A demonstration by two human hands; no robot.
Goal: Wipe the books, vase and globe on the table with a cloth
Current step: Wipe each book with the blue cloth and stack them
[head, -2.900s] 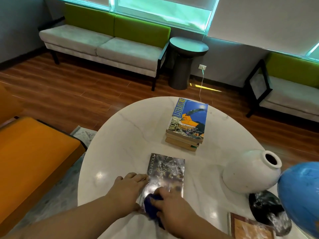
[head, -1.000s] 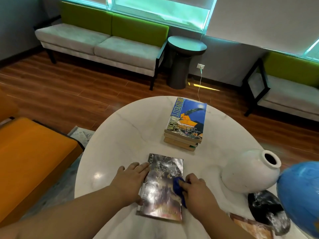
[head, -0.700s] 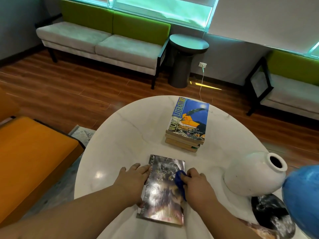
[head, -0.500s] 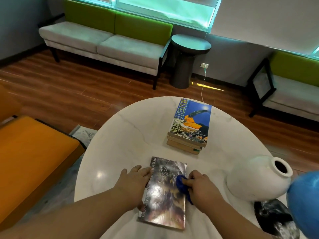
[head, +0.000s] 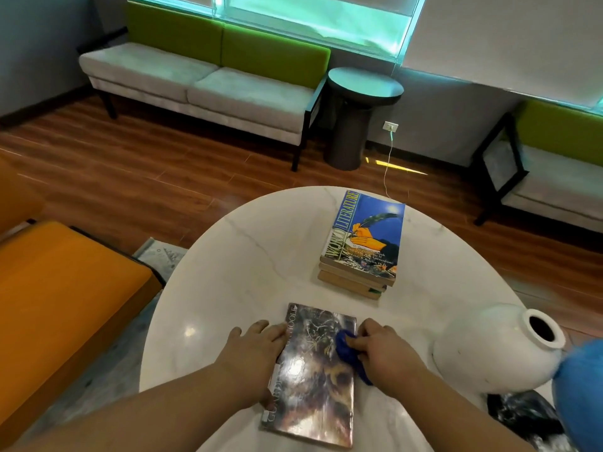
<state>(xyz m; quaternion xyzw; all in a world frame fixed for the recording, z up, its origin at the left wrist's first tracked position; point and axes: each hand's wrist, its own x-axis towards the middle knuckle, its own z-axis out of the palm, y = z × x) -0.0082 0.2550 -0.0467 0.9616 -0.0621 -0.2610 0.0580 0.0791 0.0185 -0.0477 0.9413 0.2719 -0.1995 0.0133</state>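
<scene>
A glossy dark book (head: pixel 315 380) lies flat near the front of the round white marble table (head: pixel 248 262). My left hand (head: pixel 253 352) rests on the book's left edge with fingers spread. My right hand (head: pixel 386 352) grips a bunched blue cloth (head: pixel 347 349) against the book's right edge. Behind them stands a stack of books (head: pixel 362 246) topped by a blue "World Literature" volume. A white vase (head: pixel 492 349) sits at the right, and the blue globe (head: pixel 579 393) shows at the right edge, partly cut off.
A dark round base (head: pixel 522 419) lies under the globe. An orange seat (head: pixel 62 295) stands left of the table. Farther off are a green-backed sofa (head: pixel 208 79), a dark round side table (head: pixel 359 115) and another green chair (head: pixel 554 168) on a wooden floor.
My right hand has carried the cloth from the book's near left part up and across to its right edge. My left hand stays on the left edge.
</scene>
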